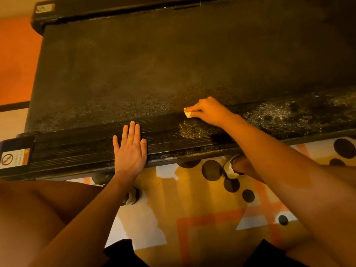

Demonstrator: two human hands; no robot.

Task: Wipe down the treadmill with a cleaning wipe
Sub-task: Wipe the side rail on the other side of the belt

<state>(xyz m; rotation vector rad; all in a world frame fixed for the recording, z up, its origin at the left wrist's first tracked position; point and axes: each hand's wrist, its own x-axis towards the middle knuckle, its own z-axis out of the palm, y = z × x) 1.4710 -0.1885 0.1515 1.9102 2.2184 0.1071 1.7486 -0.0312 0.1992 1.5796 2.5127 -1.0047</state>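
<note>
Head view: the right hand curls its fingers over a small white crumpled cleaning wipe, pressing it onto the black ribbed side rail of the dark treadmill. The left hand lies flat on that rail, fingers straight. Right of the wipe glisten wet streaks.

A patterned rug in tan, white and orange with black dots fills the lower half of the frame. Bare orange floor shows at the upper left. A long black treadmill with a gritty belt stands across the upper half, its near edge over the rug. One pale shoe rests on the rug at centre right, and a second shoe lies lower, near the centre.
</note>
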